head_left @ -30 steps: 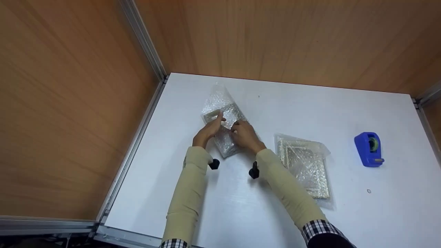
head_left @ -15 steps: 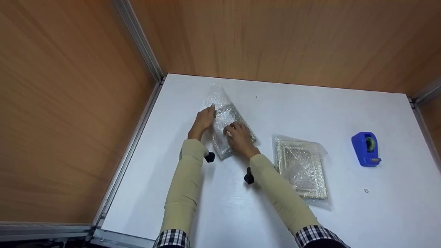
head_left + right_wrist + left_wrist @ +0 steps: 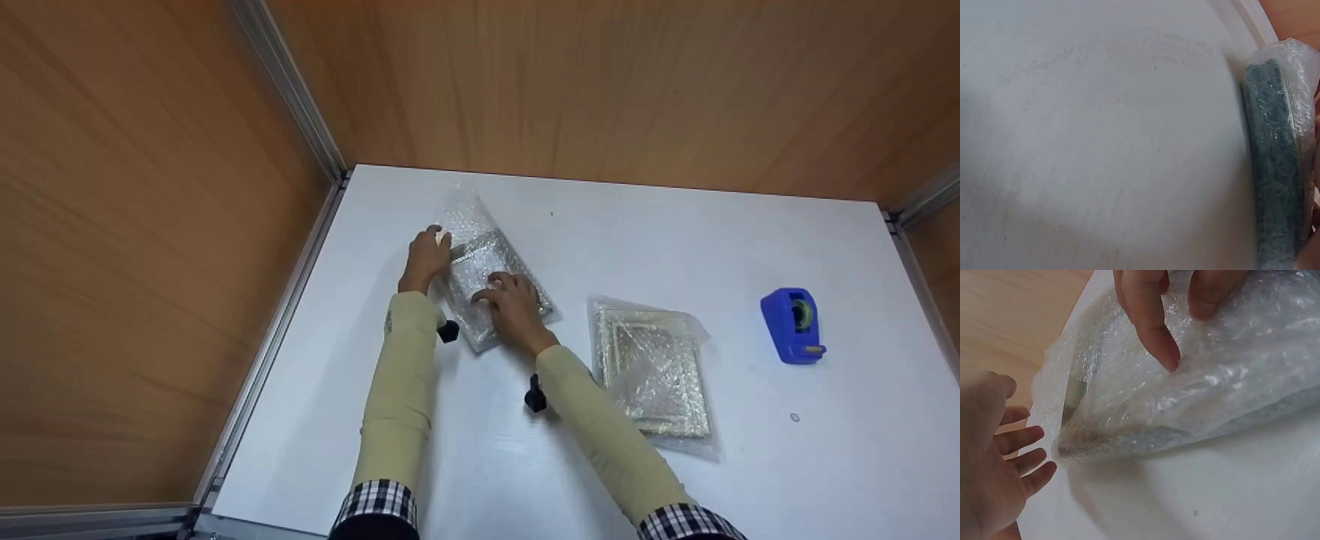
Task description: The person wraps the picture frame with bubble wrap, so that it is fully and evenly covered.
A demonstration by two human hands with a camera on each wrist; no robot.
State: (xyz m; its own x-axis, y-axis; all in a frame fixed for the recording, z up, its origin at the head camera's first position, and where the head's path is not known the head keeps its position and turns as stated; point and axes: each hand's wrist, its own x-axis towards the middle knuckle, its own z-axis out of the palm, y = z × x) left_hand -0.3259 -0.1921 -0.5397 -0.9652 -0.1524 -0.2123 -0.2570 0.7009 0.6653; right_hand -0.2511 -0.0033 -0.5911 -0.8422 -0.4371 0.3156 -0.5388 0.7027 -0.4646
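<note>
A picture frame in bubble wrap (image 3: 480,266) lies aslant on the white table, a loose flap of wrap stretching beyond its far end. My left hand (image 3: 426,255) is beside the frame's left edge. In the left wrist view the fingers (image 3: 1027,439) of that hand are loosely bent, their tips right at the wrap's edge, with nothing pinched. Over the wrapped frame is my right hand (image 3: 516,304), fingers spread and touching the bubble wrap. The right wrist view shows the dark side of the wrapped frame (image 3: 1275,152), with only a sliver of hand at the border.
To the right lies a second wrapped frame (image 3: 660,367) with an ornate pale border. A blue tape dispenser (image 3: 796,326) stands farther right, and a small ring-like scrap (image 3: 795,418) lies below it. Wooden panels (image 3: 600,90) enclose the white table (image 3: 480,465) at the back and left.
My left hand has moved off the top of the wrapped frame to its left edge. My right hand has slid slightly toward me, and its fingers have spread from a tighter curl.
</note>
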